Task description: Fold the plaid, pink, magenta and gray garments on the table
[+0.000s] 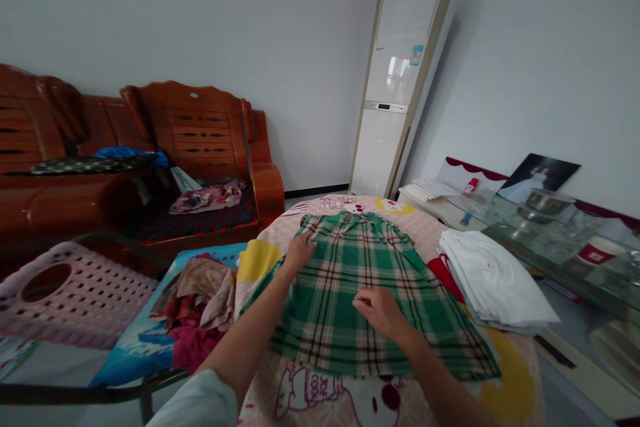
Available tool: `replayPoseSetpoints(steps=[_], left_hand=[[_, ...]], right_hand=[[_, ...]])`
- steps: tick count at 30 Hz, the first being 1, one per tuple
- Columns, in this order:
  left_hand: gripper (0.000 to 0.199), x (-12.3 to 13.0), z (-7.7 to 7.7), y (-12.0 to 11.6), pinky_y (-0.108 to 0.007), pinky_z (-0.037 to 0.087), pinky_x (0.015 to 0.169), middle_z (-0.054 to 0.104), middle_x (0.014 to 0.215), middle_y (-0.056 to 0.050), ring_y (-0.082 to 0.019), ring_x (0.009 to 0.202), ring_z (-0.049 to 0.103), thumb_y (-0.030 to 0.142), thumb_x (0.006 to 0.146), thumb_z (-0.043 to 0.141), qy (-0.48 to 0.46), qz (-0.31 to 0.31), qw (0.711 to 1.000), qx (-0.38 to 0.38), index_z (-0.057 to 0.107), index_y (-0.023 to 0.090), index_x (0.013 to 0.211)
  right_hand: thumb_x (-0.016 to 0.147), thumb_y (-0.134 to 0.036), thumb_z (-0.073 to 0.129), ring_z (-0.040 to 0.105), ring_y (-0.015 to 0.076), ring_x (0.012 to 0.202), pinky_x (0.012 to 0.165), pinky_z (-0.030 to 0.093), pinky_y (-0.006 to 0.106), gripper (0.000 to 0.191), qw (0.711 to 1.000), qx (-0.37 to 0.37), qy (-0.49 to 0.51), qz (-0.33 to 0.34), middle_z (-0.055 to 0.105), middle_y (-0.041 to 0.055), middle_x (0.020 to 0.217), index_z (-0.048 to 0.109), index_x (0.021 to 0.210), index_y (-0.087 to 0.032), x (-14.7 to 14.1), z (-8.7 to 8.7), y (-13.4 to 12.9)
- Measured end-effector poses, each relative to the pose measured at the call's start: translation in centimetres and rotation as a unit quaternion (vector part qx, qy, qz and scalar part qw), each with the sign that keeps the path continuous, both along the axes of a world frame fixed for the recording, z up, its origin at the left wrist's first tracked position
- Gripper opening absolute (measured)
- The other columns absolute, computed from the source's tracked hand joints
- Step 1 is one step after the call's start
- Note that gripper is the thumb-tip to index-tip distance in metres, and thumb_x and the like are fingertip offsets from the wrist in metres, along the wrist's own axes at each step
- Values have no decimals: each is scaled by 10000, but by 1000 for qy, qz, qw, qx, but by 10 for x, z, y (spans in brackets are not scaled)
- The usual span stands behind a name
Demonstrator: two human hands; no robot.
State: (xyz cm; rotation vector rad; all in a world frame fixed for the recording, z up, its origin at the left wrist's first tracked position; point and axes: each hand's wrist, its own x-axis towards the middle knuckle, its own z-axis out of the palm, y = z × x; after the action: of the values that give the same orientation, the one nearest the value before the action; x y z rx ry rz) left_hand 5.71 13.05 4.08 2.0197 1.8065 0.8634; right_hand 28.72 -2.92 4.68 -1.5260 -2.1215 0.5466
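Observation:
A green plaid skirt [345, 280] lies spread over the patterned cloth [313, 393] on the table, its gathered waist at the far end and its wide hem towards me. My left hand [299, 252] rests at the skirt's upper left edge with its fingers stretched out. Over the middle of the skirt is my right hand [381, 311], fingers curled in, with no fabric visibly lifted by them. Beside the skirt on the right sits a folded white stack of clothes [495, 277], with a red cloth [446, 277] partly under it.
To the left, crumpled clothes [205, 293] lie on a blue printed surface [137, 353], near a pink plastic basket [75, 293]. A wooden sofa [200, 120] stands behind. A glass-topped stand [520, 227] is at the right, a tall air conditioner [385, 140] in the corner.

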Motion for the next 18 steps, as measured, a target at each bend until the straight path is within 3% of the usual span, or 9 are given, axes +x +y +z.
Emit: replayPoseSetpoints(steps=[5,8,12,16,18], left_hand=[[425,-6,-1,33,-320,426,1014,619,1292,-160,-250,1192,581,227,901,518,-34,109,993,4,563,84,1299],[400,4,2,48,-336,443,989,651,1239,-159,-254,1144,607,213,901,500,-46,127,991,-6,584,86,1271],[374,48,-4,55,-300,460,970,676,1204,-122,-212,1092,638,180,891,501,-60,48,997,-18,608,121,1244],[419,95,-33,41,-367,417,1048,621,1300,-119,-225,1219,563,213,883,538,-5,-60,998,22,564,152,1296],[459,106,-46,31,-425,345,1114,565,1370,-135,-250,1304,485,253,875,571,50,-117,991,50,541,149,1321]], right_hand=[[876,-223,537,616,153,706,640,343,244,201,997,12,-50,-62,703,22,729,713,786,-193,9,-2,34],[870,-211,540,631,167,742,640,338,249,185,991,11,-87,-105,711,32,755,705,787,-194,15,-14,52],[845,-202,551,639,176,757,636,342,250,160,987,9,-78,-140,718,30,777,705,799,-200,20,-36,65],[882,-269,493,624,165,681,626,360,249,247,989,42,-30,-141,703,24,708,706,771,-210,41,-44,76],[902,-311,452,613,172,657,621,369,257,297,977,79,-27,-194,705,41,707,713,814,-200,65,-40,88]])
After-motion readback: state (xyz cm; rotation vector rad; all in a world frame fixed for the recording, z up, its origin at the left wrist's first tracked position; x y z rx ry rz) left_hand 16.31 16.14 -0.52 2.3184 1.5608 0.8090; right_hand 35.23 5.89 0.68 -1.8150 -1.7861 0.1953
